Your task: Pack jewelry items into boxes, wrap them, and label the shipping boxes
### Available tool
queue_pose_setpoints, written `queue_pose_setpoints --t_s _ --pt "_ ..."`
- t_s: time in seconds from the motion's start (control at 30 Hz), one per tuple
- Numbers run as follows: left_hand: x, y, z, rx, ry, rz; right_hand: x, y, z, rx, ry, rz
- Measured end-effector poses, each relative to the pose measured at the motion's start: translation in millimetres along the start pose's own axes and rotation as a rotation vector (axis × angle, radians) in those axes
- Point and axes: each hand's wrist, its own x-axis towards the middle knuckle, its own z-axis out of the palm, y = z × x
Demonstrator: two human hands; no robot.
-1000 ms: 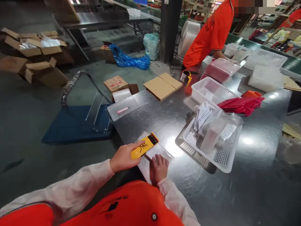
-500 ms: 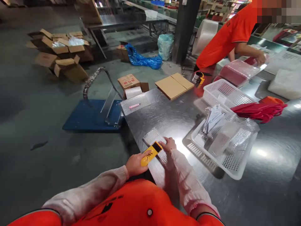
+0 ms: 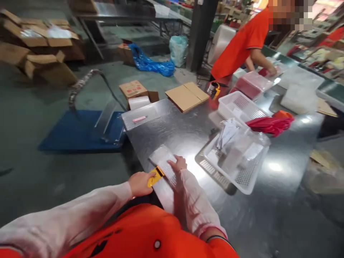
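Note:
My left hand (image 3: pixel 141 183) is closed around a yellow tape dispenser (image 3: pixel 155 177) with a black end and dark handwriting. The dispenser's end is at the near left edge of a flat bubble-wrapped packet (image 3: pixel 162 157), which lies by the left edge of the metal table. What the wrap contains cannot be made out. My right hand (image 3: pixel 179 164) grips the packet's right side, with thumb and fingers pressed on it. To the right, a white perforated basket (image 3: pixel 245 190) holds white paper strips (image 3: pixel 228 132) and clear plastic packaging.
Flattened cardboard (image 3: pixel 186 96), another tape dispenser (image 3: pixel 214 89) and a pink cutter (image 3: pixel 139 119) on bubble wrap lie farther back. Red pouches (image 3: pixel 270 125) rest beside a second white basket (image 3: pixel 233 98). A co-worker (image 3: pixel 239 46) leans over the far side. A blue trolley (image 3: pixel 77 132) stands left.
The view has swung to the right. Relative to the packet, the tape dispenser has shifted left, from over its surface to its edge. My right hand stays on the packet.

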Motion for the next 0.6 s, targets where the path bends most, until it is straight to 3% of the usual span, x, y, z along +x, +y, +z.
queue_pose_setpoints --t_s 0.17,0.4,0.5,0.6 --pt "2 9 -1.4 0.106 -0.018 0.031 -3 1 -2 0.074 -0.056 0.051" --pt "6 6 -9.3 0.163 -0.015 0.105 -28 0 -4 0.147 0.001 0.098" --pt "9 3 -6.7 0.133 -0.011 0.103 -56 6 -14 0.304 0.166 0.039" --pt "13 2 -2.0 0.094 -0.001 0.089 -94 37 -55 0.558 0.418 0.008"
